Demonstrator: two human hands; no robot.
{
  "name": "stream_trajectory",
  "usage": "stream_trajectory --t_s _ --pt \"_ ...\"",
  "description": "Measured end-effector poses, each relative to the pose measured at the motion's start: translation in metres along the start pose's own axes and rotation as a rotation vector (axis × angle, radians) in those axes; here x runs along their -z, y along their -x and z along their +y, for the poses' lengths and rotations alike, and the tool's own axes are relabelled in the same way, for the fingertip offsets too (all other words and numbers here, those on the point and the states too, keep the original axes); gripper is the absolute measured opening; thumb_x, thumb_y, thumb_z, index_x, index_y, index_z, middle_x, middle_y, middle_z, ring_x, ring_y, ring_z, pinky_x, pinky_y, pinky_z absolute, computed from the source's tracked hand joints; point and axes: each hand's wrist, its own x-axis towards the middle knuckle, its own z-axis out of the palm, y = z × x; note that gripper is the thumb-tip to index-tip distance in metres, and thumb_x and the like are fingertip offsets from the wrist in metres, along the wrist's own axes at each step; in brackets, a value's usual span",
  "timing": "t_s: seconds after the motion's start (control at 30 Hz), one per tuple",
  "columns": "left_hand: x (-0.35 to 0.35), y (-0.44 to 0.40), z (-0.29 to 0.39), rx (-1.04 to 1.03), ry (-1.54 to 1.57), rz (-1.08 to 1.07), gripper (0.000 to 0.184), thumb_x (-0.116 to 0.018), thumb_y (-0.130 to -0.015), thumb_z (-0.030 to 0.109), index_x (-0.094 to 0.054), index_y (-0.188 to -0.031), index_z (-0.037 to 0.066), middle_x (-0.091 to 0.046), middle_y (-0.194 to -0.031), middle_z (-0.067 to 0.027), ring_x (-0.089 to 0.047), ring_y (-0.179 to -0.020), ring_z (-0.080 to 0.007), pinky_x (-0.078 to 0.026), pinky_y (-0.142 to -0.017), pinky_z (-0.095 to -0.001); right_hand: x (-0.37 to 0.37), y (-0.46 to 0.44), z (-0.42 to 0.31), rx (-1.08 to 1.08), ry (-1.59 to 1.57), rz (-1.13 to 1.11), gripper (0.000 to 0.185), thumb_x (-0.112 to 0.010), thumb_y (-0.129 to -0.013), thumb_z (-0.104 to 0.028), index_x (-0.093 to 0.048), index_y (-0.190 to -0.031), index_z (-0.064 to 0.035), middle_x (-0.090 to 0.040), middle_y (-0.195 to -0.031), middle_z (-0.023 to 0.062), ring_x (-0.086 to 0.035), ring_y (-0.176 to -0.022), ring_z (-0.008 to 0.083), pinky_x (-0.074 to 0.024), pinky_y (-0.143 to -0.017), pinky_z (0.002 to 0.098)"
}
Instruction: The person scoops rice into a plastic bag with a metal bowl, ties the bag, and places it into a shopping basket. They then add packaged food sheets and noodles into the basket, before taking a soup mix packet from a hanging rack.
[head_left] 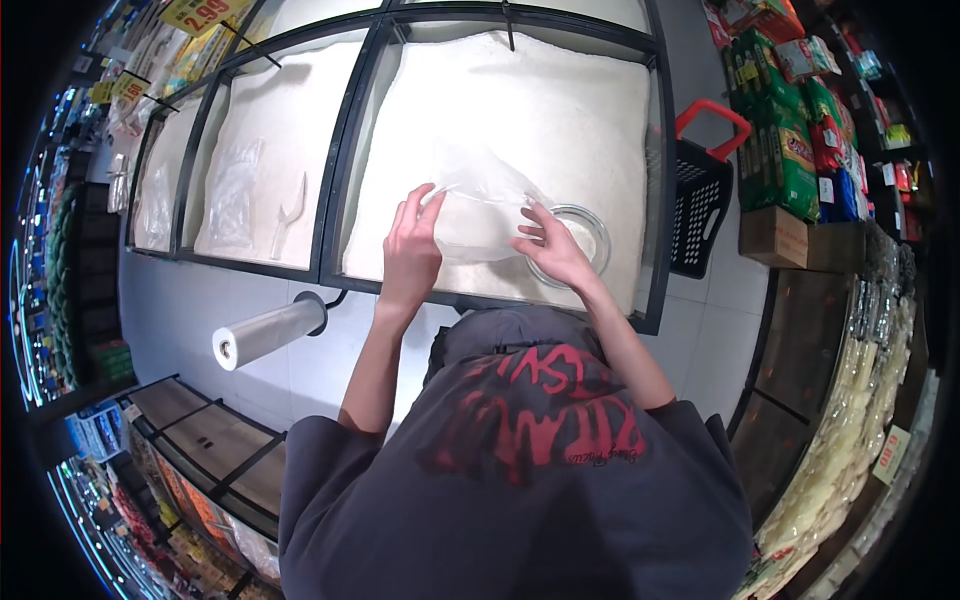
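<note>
A thin clear plastic bag (484, 188) stretches between my two hands over a large bin of white, fine-grained food, rice or flour (500, 100). My left hand (412, 245) pinches the bag's left side between thumb and fingers. With thumb and fingertips, my right hand (556, 248) grips the opposite side, its other fingers slightly spread. A round, clear-looking bowl (603, 232) rests on the white food, partly hidden behind my right hand and forearm.
A roll of plastic bags (265, 332) sticks out at the bin's front left. Neighbouring bins hold a scoop (291, 215) and a clear bag (234, 195). A black shopping basket (697, 205) with a red handle (715, 130) stands right, beside stacked green packages (778, 150).
</note>
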Motion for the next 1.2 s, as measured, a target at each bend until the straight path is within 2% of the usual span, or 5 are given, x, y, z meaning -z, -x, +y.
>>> stream_trajectory --t_s 0.1,0.27,0.63,0.93,1.2 --pt "0.000 -0.002 -0.010 0.008 0.031 0.027 0.054 -0.052 -0.075 -0.015 -0.056 -0.128 -0.005 -0.058 -0.128 -0.0212 -0.062 -0.109 -0.0382 -0.053 -0.089 -0.0437 0.013 0.006 0.004 0.356 0.005 0.036 0.043 -0.063 -0.092 -0.008 -0.059 -0.133 0.0026 -0.066 -0.124 0.0238 -0.065 -0.116 0.0275 -0.0535 -0.098 0.0352" --pt "-0.002 0.000 -0.003 0.115 0.099 0.087 0.061 -0.059 -0.074 -0.011 -0.051 -0.134 -0.005 -0.058 -0.129 -0.0224 -0.061 -0.113 -0.0370 -0.054 -0.087 -0.0417 0.052 0.008 0.050 0.276 -0.423 0.296 0.032 -0.065 -0.090 -0.005 -0.065 -0.121 0.0027 -0.073 -0.101 0.0152 -0.070 -0.094 0.0181 -0.0558 -0.086 0.0290" --pt "0.037 -0.019 -0.023 0.382 0.321 0.207 0.079 -0.058 -0.074 -0.010 -0.037 -0.149 0.005 -0.046 -0.143 -0.0184 -0.049 -0.131 -0.0353 -0.050 -0.096 -0.0363 0.065 -0.009 0.297 -0.252 0.560 0.840 0.057 -0.070 -0.078 -0.010 -0.052 -0.130 0.0065 -0.067 -0.095 0.0176 -0.068 -0.087 0.0308 -0.0570 -0.080 0.0389" --pt "-0.009 -0.004 -0.017 0.211 0.160 -0.089 0.081 -0.046 -0.070 -0.017 -0.038 -0.149 0.002 -0.043 -0.147 -0.0221 -0.052 -0.126 -0.0383 -0.045 -0.106 -0.0427 0.080 -0.021 0.313 -0.663 -0.772 0.302 0.022 -0.066 -0.084 -0.009 -0.064 -0.097 0.0080 -0.069 -0.079 0.0130 -0.067 -0.058 0.0184 -0.0530 -0.046 0.0260" --pt "-0.021 -0.004 -0.033 0.332 0.196 -0.017 0.083 -0.047 -0.069 -0.018 -0.039 -0.149 0.002 -0.048 -0.144 -0.0194 -0.064 -0.107 -0.0289 -0.054 -0.085 -0.0353 0.101 -0.017 0.205 -0.520 0.231 0.479 0.025 -0.057 -0.086 -0.005 -0.063 -0.109 0.0030 -0.071 -0.087 0.0234 -0.074 -0.073 0.0291 -0.0581 -0.055 0.0363"
